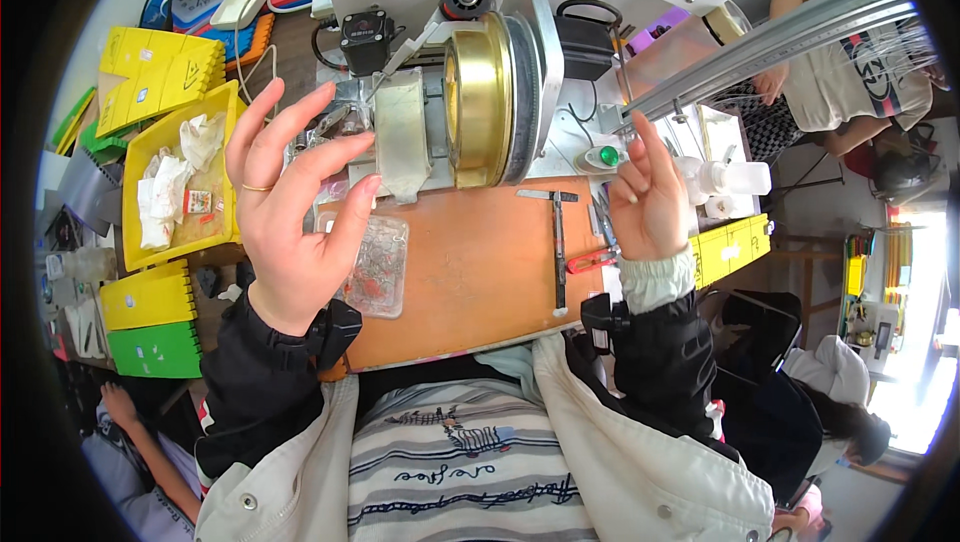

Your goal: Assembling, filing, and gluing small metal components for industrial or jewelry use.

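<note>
Pale translucent oblong block (403,132) sits end-on to the orange board's (480,262) far edge, just right of the nearer left hand (297,217), fingers apart.

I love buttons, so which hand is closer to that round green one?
Right. The right hand is close by, just right of the green button; the left hand is far to its left, past the gold wheel.

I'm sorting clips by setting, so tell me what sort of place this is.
Probably a workshop: a brass-coloured wheel on a metal mount, a caliper on the bench, and a yellow plastic bin.
</note>
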Motion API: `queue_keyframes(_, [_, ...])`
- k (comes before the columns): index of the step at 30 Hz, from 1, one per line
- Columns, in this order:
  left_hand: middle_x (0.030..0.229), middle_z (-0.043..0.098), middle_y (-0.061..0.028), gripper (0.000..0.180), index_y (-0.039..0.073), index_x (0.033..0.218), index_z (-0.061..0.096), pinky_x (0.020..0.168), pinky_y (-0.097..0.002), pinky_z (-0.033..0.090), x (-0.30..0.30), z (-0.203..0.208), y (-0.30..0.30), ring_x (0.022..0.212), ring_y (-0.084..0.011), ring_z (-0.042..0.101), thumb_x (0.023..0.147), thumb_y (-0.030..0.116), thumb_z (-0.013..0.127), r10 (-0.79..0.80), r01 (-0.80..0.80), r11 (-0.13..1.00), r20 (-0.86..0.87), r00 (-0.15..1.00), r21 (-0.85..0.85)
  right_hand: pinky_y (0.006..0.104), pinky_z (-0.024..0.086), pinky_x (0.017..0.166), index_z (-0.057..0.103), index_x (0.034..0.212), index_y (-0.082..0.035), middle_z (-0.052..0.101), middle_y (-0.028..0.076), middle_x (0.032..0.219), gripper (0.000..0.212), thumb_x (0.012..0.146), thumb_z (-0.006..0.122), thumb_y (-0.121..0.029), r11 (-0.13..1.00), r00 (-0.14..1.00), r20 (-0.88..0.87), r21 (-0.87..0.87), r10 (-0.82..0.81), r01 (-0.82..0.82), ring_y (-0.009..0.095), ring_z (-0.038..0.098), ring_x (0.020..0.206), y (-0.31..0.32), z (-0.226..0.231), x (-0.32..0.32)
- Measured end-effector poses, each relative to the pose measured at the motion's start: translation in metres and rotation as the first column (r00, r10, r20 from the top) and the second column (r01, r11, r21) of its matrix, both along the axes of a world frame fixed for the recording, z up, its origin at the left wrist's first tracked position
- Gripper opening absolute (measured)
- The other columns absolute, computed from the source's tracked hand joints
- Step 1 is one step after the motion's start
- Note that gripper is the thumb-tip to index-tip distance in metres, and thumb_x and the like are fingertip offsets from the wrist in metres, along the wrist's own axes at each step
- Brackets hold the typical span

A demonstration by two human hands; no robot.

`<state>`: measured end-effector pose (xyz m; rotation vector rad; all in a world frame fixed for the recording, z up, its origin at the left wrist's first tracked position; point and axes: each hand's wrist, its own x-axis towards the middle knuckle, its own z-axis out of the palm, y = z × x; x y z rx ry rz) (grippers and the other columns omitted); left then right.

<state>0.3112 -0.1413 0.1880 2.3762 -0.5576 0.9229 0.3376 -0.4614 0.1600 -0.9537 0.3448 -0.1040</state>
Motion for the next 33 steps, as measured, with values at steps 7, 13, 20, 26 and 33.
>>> queue_keyframes(7, [0.125, 0.062, -0.0091, 0.026, 0.01, 0.097, 0.072, 0.103, -0.0441, 0.038, 0.001, 0.007, -0.004, 0.126, -0.0368, 0.047, 0.072, 0.008, 0.076, 0.016, -0.016, 1.0, -0.005, 1.0, -0.005, 0.0192, 0.038, 0.051, 0.067, 0.111, -0.001, 0.069, 0.005, 0.096, 0.023, 0.093, 0.067, -0.013, 0.985, 0.985, 0.01, -0.018, 0.17, -0.17, 0.003, 0.046, 0.058, 0.049, 0.018, 0.026])
queue_keyframes(13, [0.124, 0.062, -0.0022, 0.026, 0.012, 0.095, 0.072, 0.101, -0.0424, 0.036, 0.021, 0.009, -0.017, 0.126, -0.0311, 0.048, 0.069, 0.01, 0.078, -0.009, 0.009, 0.999, 0.015, 1.0, -0.032, 0.0176, 0.034, 0.042, 0.069, 0.104, 0.002, 0.067, 0.001, 0.075, 0.016, 0.093, 0.06, -0.005, 0.793, 0.803, -0.002, -0.153, 0.596, -0.589, 0.003, 0.047, 0.048, 0.058, 0.026, 0.049])
queue_keyframes(20, [0.123, 0.063, -0.0024, 0.027, 0.013, 0.09, 0.072, 0.104, -0.044, 0.034, 0.032, 0.014, -0.036, 0.127, -0.0298, 0.047, 0.064, 0.012, 0.08, 0.04, -0.04, 0.999, -0.013, 0.999, 0.019, 0.0182, 0.031, 0.038, 0.07, 0.092, 0.003, 0.066, 0.002, 0.069, 0.012, 0.083, 0.061, 0.003, 0.695, 0.706, 0.04, -0.223, 0.707, -0.684, 0.001, 0.045, 0.043, 0.071, 0.03, 0.061])
queue_keyframes(26, [0.122, 0.063, -0.0056, 0.022, 0.008, 0.08, 0.071, 0.104, -0.0473, 0.033, 0.041, 0.016, -0.052, 0.126, -0.0309, 0.048, 0.06, 0.006, 0.077, 0.071, -0.07, 0.995, -0.009, 0.997, 0.076, 0.0184, 0.03, 0.038, 0.071, 0.091, 0.0, 0.063, 0.0, 0.068, 0.012, 0.082, 0.064, -0.004, 0.608, 0.668, -0.055, -0.363, 0.742, -0.706, 0.001, 0.043, 0.044, 0.073, 0.021, 0.072])
queue_keyframes(33, [0.127, 0.063, -0.0072, 0.012, 0.005, 0.081, 0.071, 0.107, -0.0442, 0.031, 0.049, 0.019, -0.056, 0.129, -0.0321, 0.046, 0.07, 0.0, 0.07, 0.011, -0.008, 0.999, -0.049, 0.999, 0.051, 0.0177, 0.036, 0.044, 0.07, 0.103, 0.004, 0.066, 0.001, 0.074, 0.022, 0.082, 0.065, -0.001, 0.754, 0.752, 0.113, -0.227, 0.649, -0.616, 0.003, 0.05, 0.051, 0.069, 0.011, 0.068])
